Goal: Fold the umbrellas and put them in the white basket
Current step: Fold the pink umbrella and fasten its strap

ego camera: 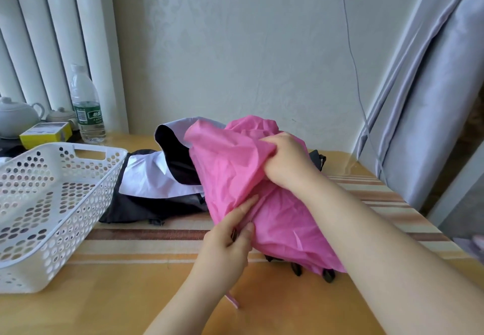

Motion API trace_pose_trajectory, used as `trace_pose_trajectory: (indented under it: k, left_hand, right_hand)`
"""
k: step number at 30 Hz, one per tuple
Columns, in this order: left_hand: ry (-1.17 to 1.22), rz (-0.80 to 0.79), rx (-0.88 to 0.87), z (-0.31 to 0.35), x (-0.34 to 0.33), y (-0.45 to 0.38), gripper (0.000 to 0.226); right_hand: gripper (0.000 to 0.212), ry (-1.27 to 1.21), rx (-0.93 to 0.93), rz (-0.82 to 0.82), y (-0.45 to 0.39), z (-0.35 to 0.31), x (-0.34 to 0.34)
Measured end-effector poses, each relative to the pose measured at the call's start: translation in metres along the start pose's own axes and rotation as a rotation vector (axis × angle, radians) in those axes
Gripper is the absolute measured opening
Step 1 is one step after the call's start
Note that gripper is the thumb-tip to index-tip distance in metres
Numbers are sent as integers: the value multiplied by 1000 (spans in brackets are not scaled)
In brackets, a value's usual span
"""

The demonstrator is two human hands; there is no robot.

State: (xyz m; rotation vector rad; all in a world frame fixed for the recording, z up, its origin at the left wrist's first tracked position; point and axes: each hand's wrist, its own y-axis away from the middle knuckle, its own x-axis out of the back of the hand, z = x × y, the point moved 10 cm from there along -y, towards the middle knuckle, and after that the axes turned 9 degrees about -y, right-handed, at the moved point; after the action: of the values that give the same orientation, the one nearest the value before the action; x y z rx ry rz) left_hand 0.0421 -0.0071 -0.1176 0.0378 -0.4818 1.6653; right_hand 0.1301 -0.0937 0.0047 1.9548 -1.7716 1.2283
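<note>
- Head view: a pale patterned wall stands behind a yellow-orange bench [125, 290] with striped bands in brown and cream; white pleated curtains hang at the left, a grey-lilac curtain [429, 104] hangs at the right, and a thin grey cable [352, 54] runs down the wall.
- A crumpled pink fabric umbrella [235, 172] lies on the middle of the bench, its canopy bunched loosely; dark rib tips stick out from under its near edge.
- The right hand [285, 161] is curled tight over a gathered fold at the top of the pink canopy, gripping it.
- The left hand [230, 237] pinches the canopy's lower left edge between thumb and fingers, the forefinger lying straight along the fabric.
- A black-and-white fabric umbrella [154, 180] lies spread out just behind and left of the pink one, partly under it.
- A white perforated plastic basket [86, 193] sits at the left of the bench, touching the black fabric's edge; neither umbrella is in it.
- Behind the basket stand a clear plastic water bottle with a green label [86, 106], a yellow rectangular box [45, 134] and a pale ceramic teapot [15, 117].
</note>
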Motion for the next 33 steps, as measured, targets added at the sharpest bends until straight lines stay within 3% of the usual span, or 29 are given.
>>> trace_pose_trajectory:
  k: [4, 7, 11, 13, 18, 22, 27, 33]
  left_hand:
    - [178, -17, 44, 0, -1, 1, 37]
    - [267, -30, 60, 2, -1, 3, 34]
    - [403, -16, 98, -3, 2, 2, 86]
    - [496, 7, 132, -8, 6, 0, 92]
    - [601, 39, 186, -16, 9, -3, 82]
    - [638, 78, 204, -17, 7, -2, 63]
    - [650, 97, 240, -25, 1, -1, 58]
    - [478, 110, 154, -19, 7, -2, 36]
  right_hand:
    - [20, -12, 15, 147, 7, 14, 31]
    - [13, -144, -97, 162, 7, 37, 32]
    - [19, -421, -269, 146, 12, 61, 26]
    - [33, -514, -290, 137, 21, 62, 25]
    - [31, -526, -289, 255, 64, 71, 46]
    - [26, -908, -478, 265, 95, 101, 18]
    - [47, -1429, -440, 336, 110, 105, 7]
    - [53, -1428, -491, 206, 127, 108, -5]
